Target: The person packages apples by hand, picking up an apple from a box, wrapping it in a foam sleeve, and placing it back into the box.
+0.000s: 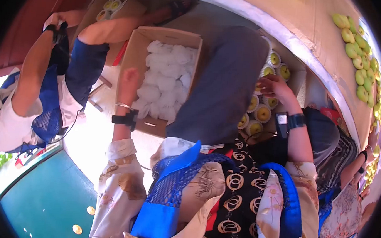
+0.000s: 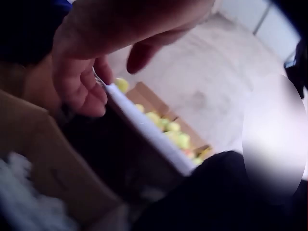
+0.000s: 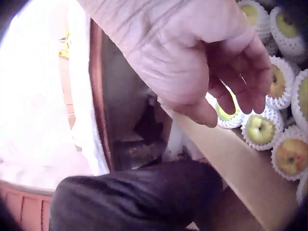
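My right hand (image 1: 277, 87) is over a carton of yellow-green apples (image 1: 263, 114) in white foam nets. In the right wrist view its fingers (image 3: 255, 91) are loosely bent, with no fruit seen in the palm and a netted apple (image 3: 260, 129) just below the fingertips. My left hand (image 1: 129, 81), a little blurred, hovers beside the left wall of a cardboard carton (image 1: 136, 41) filled with white-wrapped bundles (image 1: 167, 76). From the left wrist, that hand (image 2: 96, 53) appears with slack fingers and nothing in them.
My dark-trousered leg (image 1: 223, 81) comes between the two cartons. Loose green fruit (image 1: 359, 64) lies on the cardboard-covered surface (image 1: 313, 30) at upper right. Another person (image 1: 26, 100) sits at left near a small carton (image 1: 122, 16); a further person (image 1: 340, 172) is at right.
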Action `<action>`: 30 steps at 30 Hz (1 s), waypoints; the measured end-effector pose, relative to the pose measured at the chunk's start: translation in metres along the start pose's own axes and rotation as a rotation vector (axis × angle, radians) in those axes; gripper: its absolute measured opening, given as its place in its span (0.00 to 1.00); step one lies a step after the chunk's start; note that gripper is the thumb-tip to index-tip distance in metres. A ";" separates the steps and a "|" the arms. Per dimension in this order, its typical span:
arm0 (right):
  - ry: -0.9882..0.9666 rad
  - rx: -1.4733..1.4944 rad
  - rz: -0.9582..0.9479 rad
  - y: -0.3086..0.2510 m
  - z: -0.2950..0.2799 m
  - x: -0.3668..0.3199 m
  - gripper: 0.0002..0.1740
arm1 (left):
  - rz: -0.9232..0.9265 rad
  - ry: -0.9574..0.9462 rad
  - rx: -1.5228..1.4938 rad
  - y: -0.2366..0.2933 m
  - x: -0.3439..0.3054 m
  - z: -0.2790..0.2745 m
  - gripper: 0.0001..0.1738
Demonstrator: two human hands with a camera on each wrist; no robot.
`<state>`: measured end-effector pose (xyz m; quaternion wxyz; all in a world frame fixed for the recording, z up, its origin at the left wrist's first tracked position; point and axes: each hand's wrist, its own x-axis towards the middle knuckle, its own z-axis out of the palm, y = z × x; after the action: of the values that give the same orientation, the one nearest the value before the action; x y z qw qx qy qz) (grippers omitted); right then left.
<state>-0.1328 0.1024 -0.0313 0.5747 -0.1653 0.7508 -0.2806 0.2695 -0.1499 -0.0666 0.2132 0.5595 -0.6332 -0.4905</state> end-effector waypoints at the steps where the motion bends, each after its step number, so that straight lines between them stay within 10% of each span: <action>1: 0.008 0.001 -0.040 -0.006 -0.001 -0.010 0.19 | 0.110 -0.073 0.268 -0.032 -0.002 -0.009 0.11; 5: 0.073 -0.009 -0.042 -0.011 -0.003 -0.031 0.15 | 0.091 -0.322 0.652 -0.096 -0.021 -0.021 0.16; 8: 0.069 0.037 -0.103 -0.016 -0.005 -0.044 0.16 | 0.110 -0.106 0.626 -0.154 -0.017 -0.035 0.16; 20: 0.033 0.236 -0.191 -0.006 0.000 -0.028 0.15 | -0.070 -0.305 0.861 -0.186 -0.026 -0.018 0.40; 23: 0.040 0.283 -0.222 -0.008 -0.004 -0.025 0.14 | -0.045 -0.212 0.663 -0.175 -0.022 -0.010 0.39; 26: 0.031 0.316 -0.276 -0.007 -0.018 -0.024 0.14 | -0.437 -0.157 -0.040 -0.132 -0.024 -0.011 0.31; 30: 0.019 0.357 -0.365 -0.013 -0.021 -0.029 0.15 | -0.259 -0.141 -0.211 -0.088 -0.035 -0.011 0.22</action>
<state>-0.1459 0.1136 0.0026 0.5278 -0.1911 0.6523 -0.5094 0.3324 -0.1130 -0.1273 0.1607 0.5749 -0.5145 -0.6156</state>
